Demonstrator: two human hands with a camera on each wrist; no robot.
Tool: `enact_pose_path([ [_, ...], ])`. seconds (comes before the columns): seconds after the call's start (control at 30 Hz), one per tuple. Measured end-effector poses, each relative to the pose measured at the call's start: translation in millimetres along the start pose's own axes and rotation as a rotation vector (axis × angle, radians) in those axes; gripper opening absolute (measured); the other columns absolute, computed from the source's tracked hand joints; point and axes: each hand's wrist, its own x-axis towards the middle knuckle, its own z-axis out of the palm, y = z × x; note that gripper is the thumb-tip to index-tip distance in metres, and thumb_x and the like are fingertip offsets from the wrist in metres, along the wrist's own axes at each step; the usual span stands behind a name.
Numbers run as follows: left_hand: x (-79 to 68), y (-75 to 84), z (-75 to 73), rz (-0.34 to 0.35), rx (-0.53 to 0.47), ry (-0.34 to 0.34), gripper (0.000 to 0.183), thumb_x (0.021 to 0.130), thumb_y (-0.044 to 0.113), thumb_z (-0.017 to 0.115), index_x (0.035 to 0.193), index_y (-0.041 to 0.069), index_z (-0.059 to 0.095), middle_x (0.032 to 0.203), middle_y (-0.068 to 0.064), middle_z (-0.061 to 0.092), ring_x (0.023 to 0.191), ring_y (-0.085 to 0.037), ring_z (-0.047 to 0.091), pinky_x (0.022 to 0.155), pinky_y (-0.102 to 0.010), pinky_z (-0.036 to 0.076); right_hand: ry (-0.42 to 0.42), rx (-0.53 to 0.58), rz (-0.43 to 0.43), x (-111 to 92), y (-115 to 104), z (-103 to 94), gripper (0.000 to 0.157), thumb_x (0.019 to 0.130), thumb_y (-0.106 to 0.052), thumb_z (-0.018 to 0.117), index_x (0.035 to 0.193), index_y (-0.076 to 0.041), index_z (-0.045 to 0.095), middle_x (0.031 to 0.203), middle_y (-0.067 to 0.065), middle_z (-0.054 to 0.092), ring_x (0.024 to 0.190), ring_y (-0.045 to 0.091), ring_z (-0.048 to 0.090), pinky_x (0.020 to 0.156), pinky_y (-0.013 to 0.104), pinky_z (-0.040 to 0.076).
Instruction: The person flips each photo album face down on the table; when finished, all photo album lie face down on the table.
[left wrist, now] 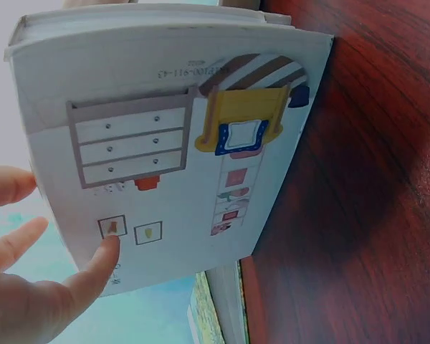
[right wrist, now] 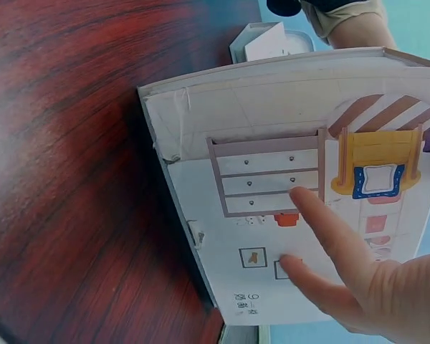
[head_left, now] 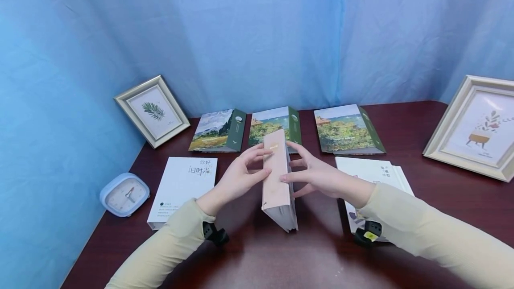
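Observation:
A thick book with a pale pink spine is held on edge between both hands, spine facing up, low over the table. Its white cover shows drawn furniture, such as a chest of drawers and a yellow chair. On its left side, the left hand grips it with bent fingers, thumb by the spine. From the right, the right hand holds it with spread fingers, one tip at the spine. Two fingertips of the right hand lie against the cover in the right wrist view.
Three landscape-covered booklets line the back of the dark red table. To the left are a white book, a blue clock and a framed leaf print. White books lie under the right forearm, near another picture frame.

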Motion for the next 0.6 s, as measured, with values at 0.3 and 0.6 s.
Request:
enact_pose_path([
  [0.3, 1.2, -6.5, 4.2, 0.002, -0.004, -0.081, 0.046, 0.093, 0.013, 0.060, 0.137, 0.007, 0.049, 0.153, -0.013, 0.029, 0.128, -0.030, 0.049, 0.098, -0.038, 0.048, -0.002, -0.025, -0.021, -11, 2, -10.7, 0.094, 0.089, -0.014, 0.064, 0.153, -0.025, -0.003, 0.151, 0.029, 0.009, 0.121, 0.041, 0.050, 0.088, 0.051, 0.052],
  [0.6, 0.9, -13.2, 9.1, 0.041, -0.039, -0.211, 0.065, 0.089, 0.008, 0.066, 0.146, 0.012, 0.037, 0.159, -0.006, 0.015, 0.135, -0.029, 0.040, 0.095, -0.040, 0.050, 0.002, -0.022, -0.033, -20, 4, -20.2, 0.093, 0.089, -0.010, 0.063, 0.154, -0.022, -0.002, 0.150, 0.030, 0.012, 0.117, 0.037, 0.053, 0.087, 0.049, 0.052],
])
